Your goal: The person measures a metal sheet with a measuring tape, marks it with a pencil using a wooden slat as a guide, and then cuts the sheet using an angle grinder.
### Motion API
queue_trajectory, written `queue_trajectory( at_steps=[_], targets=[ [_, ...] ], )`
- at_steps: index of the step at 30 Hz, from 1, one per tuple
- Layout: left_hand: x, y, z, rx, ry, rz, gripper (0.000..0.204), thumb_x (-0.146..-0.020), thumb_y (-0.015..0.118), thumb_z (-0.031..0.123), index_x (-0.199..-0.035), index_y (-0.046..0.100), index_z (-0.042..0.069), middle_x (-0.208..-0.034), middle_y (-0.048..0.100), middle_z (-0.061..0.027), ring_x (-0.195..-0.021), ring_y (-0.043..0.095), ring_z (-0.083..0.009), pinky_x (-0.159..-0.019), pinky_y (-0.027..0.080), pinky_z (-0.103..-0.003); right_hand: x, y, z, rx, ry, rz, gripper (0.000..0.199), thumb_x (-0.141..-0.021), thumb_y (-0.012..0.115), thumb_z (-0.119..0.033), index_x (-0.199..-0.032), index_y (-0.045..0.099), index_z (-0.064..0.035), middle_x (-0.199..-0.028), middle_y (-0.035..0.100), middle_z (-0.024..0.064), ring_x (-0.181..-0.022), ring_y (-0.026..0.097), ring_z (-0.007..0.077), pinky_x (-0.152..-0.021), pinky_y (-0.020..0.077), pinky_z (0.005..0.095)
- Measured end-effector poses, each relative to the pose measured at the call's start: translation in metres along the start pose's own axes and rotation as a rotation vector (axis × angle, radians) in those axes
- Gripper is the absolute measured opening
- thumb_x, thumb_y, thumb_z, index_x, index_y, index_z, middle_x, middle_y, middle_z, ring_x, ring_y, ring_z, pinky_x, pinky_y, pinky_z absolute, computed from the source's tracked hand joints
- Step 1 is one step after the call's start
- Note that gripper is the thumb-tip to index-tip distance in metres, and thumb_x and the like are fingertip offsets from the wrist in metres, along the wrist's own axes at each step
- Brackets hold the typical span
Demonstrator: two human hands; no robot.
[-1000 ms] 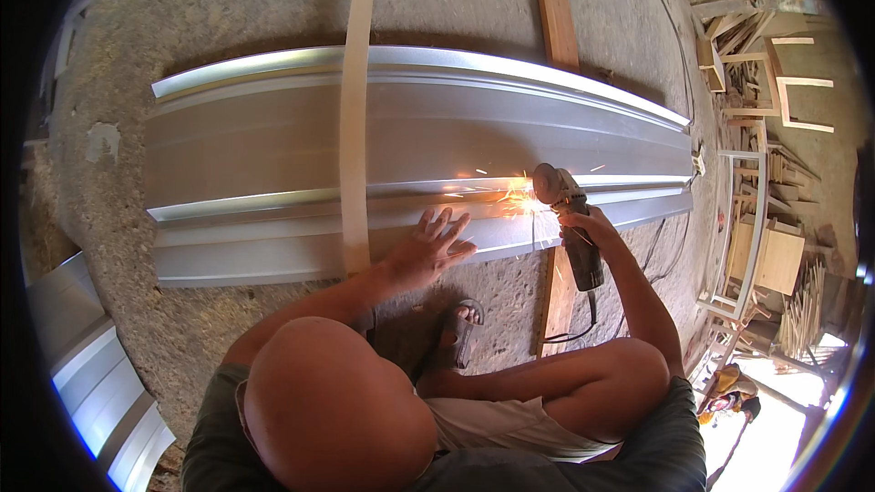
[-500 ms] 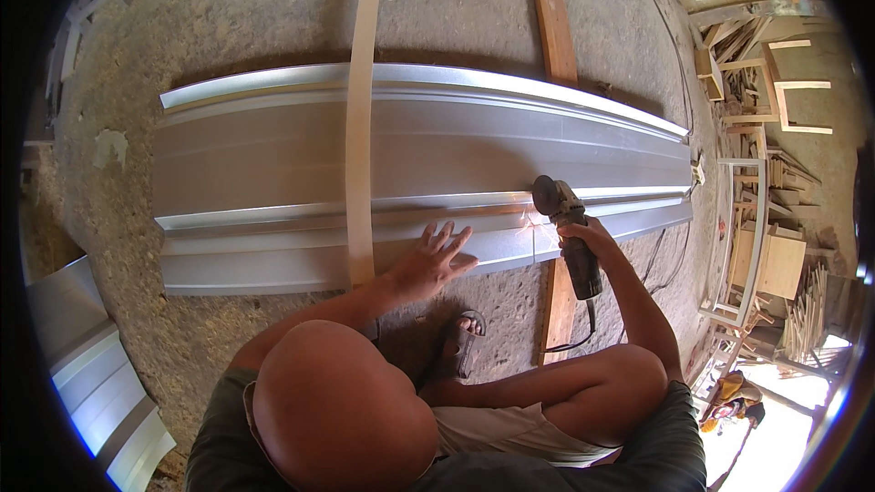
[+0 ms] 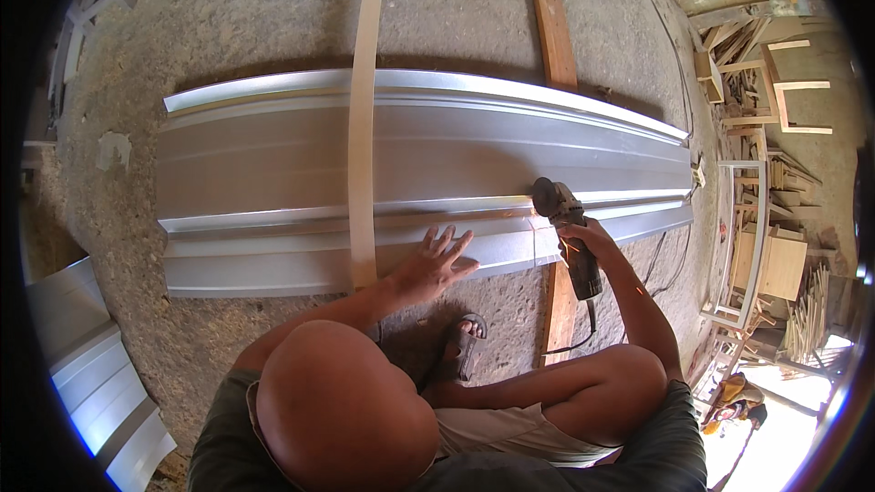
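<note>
Right hand [image 3: 588, 235]: grip wrapped around grinder [image 3: 583, 275]; disc [image 3: 544, 198] at near ridge of metal sheet [image 3: 447, 150], right of centre. Left hand [image 3: 432, 268]: grip slack, fingers spread, nothing held, over sheet's near edge; contact cannot be told. Sheet above floor [image 3: 264, 32]; 1 wood strip [image 3: 362, 137] across its left half, 1 plank [image 3: 552, 23] under its right.

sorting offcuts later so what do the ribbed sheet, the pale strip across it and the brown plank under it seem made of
The ribbed sheet looks like thin metal, smooth and silvery: its folded edges glint. The pale strip seems to be light, matte wood, though no clear grain shows, so board is possible. The brown plank looks like bare wood, by its uneven orange-brown tone.
</note>
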State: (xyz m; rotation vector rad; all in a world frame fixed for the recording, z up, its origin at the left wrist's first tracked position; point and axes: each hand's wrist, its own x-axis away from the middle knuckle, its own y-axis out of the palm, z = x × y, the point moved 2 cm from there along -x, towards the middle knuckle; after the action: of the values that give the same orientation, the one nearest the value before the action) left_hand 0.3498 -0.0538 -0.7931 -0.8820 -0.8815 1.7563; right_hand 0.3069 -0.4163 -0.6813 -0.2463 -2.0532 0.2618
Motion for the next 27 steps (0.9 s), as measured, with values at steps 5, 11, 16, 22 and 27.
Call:
queue_trajectory(
  at_steps=[5, 11, 16, 22, 27],
  targets=[
    [-0.0017, -0.0022, 0.0009, -0.021, 0.014, -0.006, 0.061, -0.091, 0.068, 0.029, -0.151, 0.053, 0.027, -0.162, 0.029, -0.0267, -0.142, 0.040, -0.0504, -0.112, 0.036, -0.068, -0.0037, -0.0032, 0.0047, -0.026, -0.086, 0.006, 0.035, -0.081, 0.080, -0.023, -0.106, 0.066, -0.0024, -0.086, 0.068, 0.0071, -0.071, 0.068, 0.0175, -0.065, 0.0576, 0.0344],
    [0.0003, -0.0005, 0.0001, -0.018, 0.008, -0.017, 0.062, -0.092, 0.068, 0.030, -0.152, 0.052, 0.027, -0.162, 0.027, -0.0268, -0.142, 0.040, -0.0503, -0.113, 0.037, -0.067, -0.0078, -0.0017, 0.0028, 0.022, -0.037, 0.019, 0.036, -0.081, 0.080, -0.025, -0.105, 0.066, -0.0021, -0.084, 0.068, 0.0085, -0.071, 0.068, 0.0190, -0.066, 0.0592, 0.0347],
    [0.0003, 0.0000, -0.0001, -0.025, 0.011, -0.015, 0.061, -0.093, 0.067, 0.030, -0.152, 0.052, 0.027, -0.162, 0.027, -0.0267, -0.142, 0.041, -0.0498, -0.113, 0.037, -0.066, -0.0092, -0.0024, 0.0036, 0.042, -0.025, 0.040, 0.036, -0.080, 0.081, -0.024, -0.104, 0.065, -0.0017, -0.082, 0.068, 0.0089, -0.070, 0.068, 0.0195, -0.066, 0.0596, 0.0354],
    [0.0009, -0.0002, -0.0003, -0.036, 0.012, -0.001, 0.060, -0.093, 0.066, 0.031, -0.151, 0.052, 0.028, -0.162, 0.029, -0.0265, -0.141, 0.041, -0.0494, -0.113, 0.038, -0.066, -0.0058, -0.0006, 0.0041, 0.001, -0.021, 0.029, 0.036, -0.079, 0.082, -0.021, -0.105, 0.067, -0.0010, -0.083, 0.069, 0.0077, -0.070, 0.068, 0.0179, -0.065, 0.0585, 0.0341],
    [0.0011, -0.0005, 0.0002, -0.037, 0.012, -0.006, 0.059, -0.093, 0.067, 0.032, -0.151, 0.053, 0.029, -0.161, 0.029, -0.0262, -0.141, 0.041, -0.0493, -0.113, 0.037, -0.066, -0.0021, 0.0017, 0.0052, -0.021, -0.037, 0.028, 0.036, -0.079, 0.082, -0.020, -0.105, 0.066, -0.0013, -0.084, 0.068, 0.0069, -0.069, 0.067, 0.0176, -0.065, 0.0587, 0.0339]
  ],
)
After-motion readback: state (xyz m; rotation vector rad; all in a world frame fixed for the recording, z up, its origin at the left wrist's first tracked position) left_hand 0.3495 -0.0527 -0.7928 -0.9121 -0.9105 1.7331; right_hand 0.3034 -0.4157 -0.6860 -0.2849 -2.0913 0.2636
